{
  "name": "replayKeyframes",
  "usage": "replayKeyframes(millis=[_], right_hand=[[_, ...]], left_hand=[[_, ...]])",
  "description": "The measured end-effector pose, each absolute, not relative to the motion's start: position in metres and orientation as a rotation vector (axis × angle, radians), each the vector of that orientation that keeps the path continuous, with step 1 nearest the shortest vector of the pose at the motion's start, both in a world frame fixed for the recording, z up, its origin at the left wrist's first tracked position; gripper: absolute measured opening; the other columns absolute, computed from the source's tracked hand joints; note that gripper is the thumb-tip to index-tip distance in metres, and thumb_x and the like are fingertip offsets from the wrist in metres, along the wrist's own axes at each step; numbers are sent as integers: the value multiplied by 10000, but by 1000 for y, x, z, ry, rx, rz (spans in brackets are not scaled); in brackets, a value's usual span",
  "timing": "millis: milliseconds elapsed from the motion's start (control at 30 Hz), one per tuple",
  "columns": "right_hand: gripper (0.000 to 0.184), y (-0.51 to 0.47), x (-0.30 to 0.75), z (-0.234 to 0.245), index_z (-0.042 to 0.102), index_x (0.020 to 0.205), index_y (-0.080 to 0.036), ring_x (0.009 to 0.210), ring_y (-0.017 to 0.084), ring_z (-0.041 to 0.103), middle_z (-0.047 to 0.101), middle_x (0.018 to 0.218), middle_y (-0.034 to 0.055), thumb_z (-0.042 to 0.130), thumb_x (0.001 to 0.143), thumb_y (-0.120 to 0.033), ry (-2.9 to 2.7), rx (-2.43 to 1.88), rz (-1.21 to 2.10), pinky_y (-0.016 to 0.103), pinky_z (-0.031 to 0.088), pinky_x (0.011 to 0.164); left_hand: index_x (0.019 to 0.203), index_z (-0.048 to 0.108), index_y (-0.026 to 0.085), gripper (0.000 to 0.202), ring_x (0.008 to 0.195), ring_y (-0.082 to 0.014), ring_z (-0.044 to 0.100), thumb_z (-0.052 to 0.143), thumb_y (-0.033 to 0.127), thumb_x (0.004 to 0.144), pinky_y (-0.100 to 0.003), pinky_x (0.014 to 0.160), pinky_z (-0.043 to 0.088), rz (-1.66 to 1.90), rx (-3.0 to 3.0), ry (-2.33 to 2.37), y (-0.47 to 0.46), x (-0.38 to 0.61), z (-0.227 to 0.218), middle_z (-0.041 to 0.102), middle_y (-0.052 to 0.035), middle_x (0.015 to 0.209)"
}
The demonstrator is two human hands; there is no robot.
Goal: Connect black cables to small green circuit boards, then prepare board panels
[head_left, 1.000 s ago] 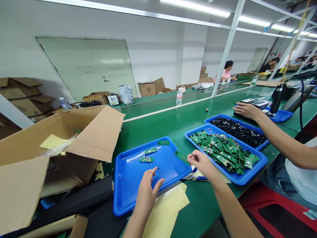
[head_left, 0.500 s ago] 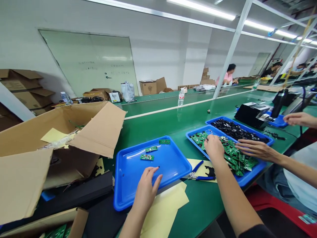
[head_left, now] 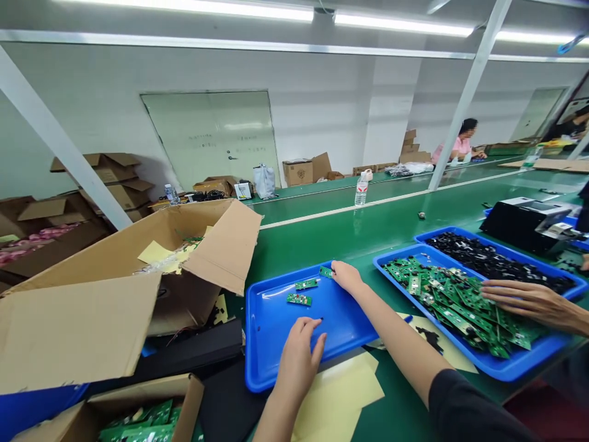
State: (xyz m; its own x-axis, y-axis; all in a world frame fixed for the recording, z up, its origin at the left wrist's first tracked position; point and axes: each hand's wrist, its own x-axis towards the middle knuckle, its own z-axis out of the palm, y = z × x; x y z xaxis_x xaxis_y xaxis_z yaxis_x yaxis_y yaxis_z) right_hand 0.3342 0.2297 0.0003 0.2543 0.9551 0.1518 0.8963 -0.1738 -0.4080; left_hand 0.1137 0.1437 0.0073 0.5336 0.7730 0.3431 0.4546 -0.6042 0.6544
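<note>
Little weight and much stiffness to expect in the small green rectangular circuit board (head_left: pixel 326 272) far inside the blue plastic tray (head_left: pixel 346 316), best taken by its edges, with right hand (head_left: pixel 348 278) at one end, grip unclear, and left hand (head_left: pixel 299 353) slack, fingers parted

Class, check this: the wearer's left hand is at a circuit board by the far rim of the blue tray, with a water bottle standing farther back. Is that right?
Not quite: the head view shows it is the right hand at the circuit board by the far rim of the blue tray; the water bottle does stand farther back.
</note>
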Motion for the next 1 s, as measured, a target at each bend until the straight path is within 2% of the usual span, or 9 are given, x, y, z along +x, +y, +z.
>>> replayKeyframes(millis=[67, 133, 267, 400, 467, 533, 667, 833, 1000], right_hand=[[75, 220, 332, 3, 504, 713, -158, 704, 148, 543, 585, 766, 38, 512, 776, -118, -1682, -2054, 235, 267, 401, 629], [109, 206, 323, 4, 461, 684, -174, 669, 138, 535, 575, 726, 16, 535, 748, -125, -1693, -1962, 292, 248, 397, 605], [156, 171, 289, 0, 396, 669, -195, 567, 108, 511, 534, 669, -21, 511, 769, -230, -1692, -1670, 547, 215, 413, 499], [220, 144, 258, -1, 394, 663, -200, 448, 89, 446, 445, 590, -52, 560, 724, -333, -1403, -1268, 956, 213, 386, 378], [259, 137, 251, 1, 405, 672, -198, 450, 83, 447, 436, 596, -57, 594, 697, -373, -1329, -1215, 1019, 217, 402, 393], [284, 134, 249, 2, 420, 687, -194, 491, 88, 469, 470, 641, -40, 615, 681, -401, -1310, -1167, 1073, 226, 427, 431], [285, 131, 254, 3, 499, 781, -179, 646, 124, 521, 539, 758, 15, 589, 717, -441, -1313, -1091, 1063, 244, 460, 545], [295, 131, 265, 2, 547, 757, -169, 791, 158, 553, 573, 918, 66, 478, 801, -453, -1324, -1066, 983, 283, 472, 676], [259, 129, 270, 0, 585, 753, -176, 851, 176, 559, 576, 957, 86, 451, 835, -381, -1460, -1067, 866, 304, 480, 726]], left_hand=[[1001, 601, 191, 249, 912, -228, 581, 498, 262, 786, -388, 816, 466, 894, 2166, 1018, 145, 113, 8, 601, -97, 962], [1018, 592, 187, 273, 916, -231, 578, 522, 281, 772, -384, 809, 465, 961, 1985, 1061, 147, 113, 9, 597, -101, 978], [1099, 520, 155, 414, 952, -234, 578, 607, 306, 723, -340, 774, 479, 1040, 1383, 1131, 152, 117, 5, 593, -126, 1023], [1141, 440, 162, 528, 793, -186, 632, 677, 263, 679, -302, 699, 498, 1012, 800, 985, 154, 122, 2, 637, -100, 916], [1091, 465, 165, 522, 713, -150, 629, 714, 231, 637, -273, 669, 494, 1089, 686, 929, 155, 122, 4, 650, -60, 830], [963, 535, 149, 426, 638, -118, 609, 739, 223, 596, -232, 623, 480, 1110, 653, 896, 156, 120, 7, 650, -32, 751], [730, 598, 129, 243, 524, -77, 555, 728, 286, 598, -180, 533, 431, 1045, 664, 828, 154, 116, 17, 632, -8, 636], [703, 622, 128, 247, 562, -96, 557, 707, 345, 623, -188, 546, 410, 942, 772, 779, 147, 115, 25, 624, -18, 618], [613, 618, 118, 243, 522, -71, 504, 701, 346, 633, -166, 486, 345, 764, 878, 822, 141, 116, 26, 613, -22, 594]])
